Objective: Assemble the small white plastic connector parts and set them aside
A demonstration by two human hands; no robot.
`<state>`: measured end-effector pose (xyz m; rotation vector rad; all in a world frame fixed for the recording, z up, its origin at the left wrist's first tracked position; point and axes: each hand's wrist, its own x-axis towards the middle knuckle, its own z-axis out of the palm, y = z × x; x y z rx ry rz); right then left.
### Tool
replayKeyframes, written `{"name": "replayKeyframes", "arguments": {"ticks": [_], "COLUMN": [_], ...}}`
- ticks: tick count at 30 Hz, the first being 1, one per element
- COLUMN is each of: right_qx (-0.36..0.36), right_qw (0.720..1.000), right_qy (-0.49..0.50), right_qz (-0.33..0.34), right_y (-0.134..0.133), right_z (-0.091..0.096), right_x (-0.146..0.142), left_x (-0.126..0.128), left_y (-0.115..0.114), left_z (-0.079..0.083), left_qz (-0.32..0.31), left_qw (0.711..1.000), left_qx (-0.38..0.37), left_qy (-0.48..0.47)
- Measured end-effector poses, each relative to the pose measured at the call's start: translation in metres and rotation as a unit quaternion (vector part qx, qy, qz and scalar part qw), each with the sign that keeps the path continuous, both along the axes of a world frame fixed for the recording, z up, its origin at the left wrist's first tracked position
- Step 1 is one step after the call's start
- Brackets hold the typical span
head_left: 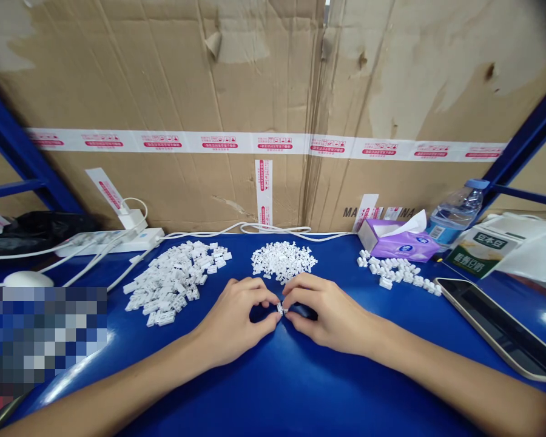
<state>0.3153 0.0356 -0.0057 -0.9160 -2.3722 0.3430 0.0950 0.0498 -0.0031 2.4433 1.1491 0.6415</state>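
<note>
My left hand [239, 315] and my right hand [323, 312] meet over the blue table [273, 382], fingertips pinched together on one small white plastic part [281, 308]. Behind the hands lies a pile of small white pieces [282, 261]. A larger pile of bigger white plastic housings [175, 282] is spread to the left. A short row of white parts [395, 271] lies to the right.
A purple tissue pack [398, 240], a water bottle [455, 215] and a green-labelled packet [477, 249] stand at the back right. A phone [500, 328] lies at the right edge. A white power strip [113, 240] with cables and a white mouse [27, 279] are at the left. Cardboard walls the back.
</note>
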Motion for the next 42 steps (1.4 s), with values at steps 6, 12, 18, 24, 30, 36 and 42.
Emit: {"name": "replayKeyframes", "arguments": {"ticks": [6,12,18,24,30,36,42], "right_qx": [-0.014,-0.026,-0.028,-0.035,-0.035,-0.032,-0.022], "right_qw": [1.0,1.0,0.999,0.999,0.998,0.999,0.999], "right_qy": [-0.012,0.014,0.035,0.028,0.042,0.038,0.026], "right_qz": [-0.009,0.0,0.004,-0.007,0.0,0.0,-0.023], "right_y": [0.003,0.004,0.006,0.005,0.006,0.008,0.02], "right_z": [0.001,-0.003,-0.005,-0.004,-0.005,-0.005,-0.002], "right_x": [0.0,-0.001,-0.003,-0.003,-0.002,0.002,0.016], "left_x": [0.0,-0.001,0.0,-0.001,-0.001,-0.001,-0.012], "left_y": [-0.001,-0.002,-0.002,-0.001,-0.001,-0.001,0.015], "left_z": [-0.001,0.002,0.001,-0.001,-0.001,0.0,0.0], "left_qz": [-0.001,-0.001,-0.008,-0.01,-0.006,-0.004,0.0], "left_qw": [1.0,1.0,1.0,1.0,1.0,1.0,0.999], "left_qx": [-0.001,-0.003,0.001,0.004,0.01,0.008,0.038], "left_qy": [0.003,0.007,0.012,0.019,-0.001,-0.007,0.005]}}
